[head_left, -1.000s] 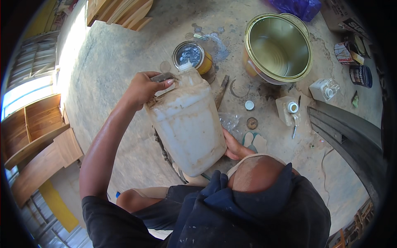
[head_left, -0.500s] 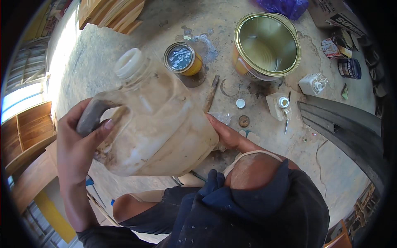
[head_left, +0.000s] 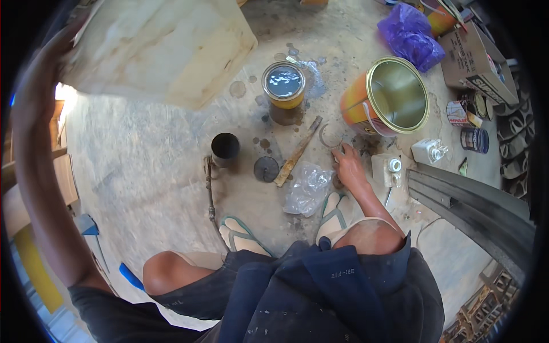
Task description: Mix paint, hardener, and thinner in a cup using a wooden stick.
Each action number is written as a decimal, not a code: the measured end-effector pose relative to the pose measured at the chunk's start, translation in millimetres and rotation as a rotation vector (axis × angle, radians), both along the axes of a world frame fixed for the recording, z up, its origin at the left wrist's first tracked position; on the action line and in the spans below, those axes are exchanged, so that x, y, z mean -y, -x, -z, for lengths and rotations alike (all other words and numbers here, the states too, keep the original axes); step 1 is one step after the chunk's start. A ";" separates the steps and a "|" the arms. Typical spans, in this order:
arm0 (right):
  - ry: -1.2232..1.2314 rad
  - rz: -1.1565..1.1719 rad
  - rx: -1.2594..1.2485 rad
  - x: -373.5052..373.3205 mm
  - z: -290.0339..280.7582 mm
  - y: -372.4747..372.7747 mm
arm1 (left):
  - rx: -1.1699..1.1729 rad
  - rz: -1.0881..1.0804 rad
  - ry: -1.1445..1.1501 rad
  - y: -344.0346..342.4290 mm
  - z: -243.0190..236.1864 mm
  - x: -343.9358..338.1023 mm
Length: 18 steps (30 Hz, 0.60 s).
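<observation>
Raised at the upper left is a large, stained, whitish plastic jug [head_left: 166, 51], its bottom facing me and its neck out of sight. My left hand [head_left: 48, 63] is closed on it at its left side, the fingers partly hidden. Down on the floor, my right hand [head_left: 349, 166] has its fingers bent together around a small white cap, of which only a pale edge shows. Close by are a crumpled clear plastic bag [head_left: 309, 190], a flat paint-stained stick [head_left: 298, 151] and a small white bottle [head_left: 384, 171] without a cap.
A tin of grey-blue paint [head_left: 284, 81] stands ahead, with a large yellow-orange bucket [head_left: 397, 94] to its right. Left of the stick are a black cup [head_left: 225, 147], a dark disc [head_left: 266, 170] and a hose with a metal end [head_left: 210, 188]. A dark metal beam [head_left: 469, 200] lies right.
My left hand has lifted the jug up and away to the upper left. My right hand has let go of the jug and moved down to the white cap on the floor.
</observation>
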State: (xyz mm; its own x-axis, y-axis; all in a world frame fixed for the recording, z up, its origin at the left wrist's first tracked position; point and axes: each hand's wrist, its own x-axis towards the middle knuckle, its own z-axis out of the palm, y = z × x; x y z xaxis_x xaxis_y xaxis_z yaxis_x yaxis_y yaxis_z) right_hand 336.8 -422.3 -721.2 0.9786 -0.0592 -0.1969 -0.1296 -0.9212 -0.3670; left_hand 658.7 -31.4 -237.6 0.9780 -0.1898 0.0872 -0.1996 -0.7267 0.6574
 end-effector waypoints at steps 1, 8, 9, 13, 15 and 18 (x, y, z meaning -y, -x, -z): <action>-0.031 -0.013 -0.047 -5.3 6.4 -10.9 | -0.019 0.126 0.027 -14.1 6.3 -9.4; -0.309 0.050 0.024 -8.6 -90.7 -50.5 | 0.231 -0.186 0.364 -110.4 187.8 5.8; -0.271 0.078 -0.008 -4.1 -92.4 -46.8 | 0.267 -0.177 0.358 -113.7 212.2 17.8; -0.355 -0.018 -0.231 -14.0 -102.4 -32.5 | 0.194 -0.188 0.654 -175.5 331.9 -0.5; -0.512 -0.168 -0.370 -81.6 -126.0 -58.9 | 0.137 -0.226 1.051 -275.9 276.9 -166.1; -0.304 -0.079 -0.614 -59.4 -105.8 -39.0 | -0.002 -0.143 1.215 -247.2 388.8 -66.1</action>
State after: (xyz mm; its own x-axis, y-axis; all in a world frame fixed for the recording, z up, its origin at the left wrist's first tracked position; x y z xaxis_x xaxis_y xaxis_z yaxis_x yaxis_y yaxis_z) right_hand 375.8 -362.8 -615.4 0.6836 0.1538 -0.7134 -0.3332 -0.8040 -0.4926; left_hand 905.8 34.7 -626.4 0.9836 0.1238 0.1314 -0.1668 0.3446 0.9238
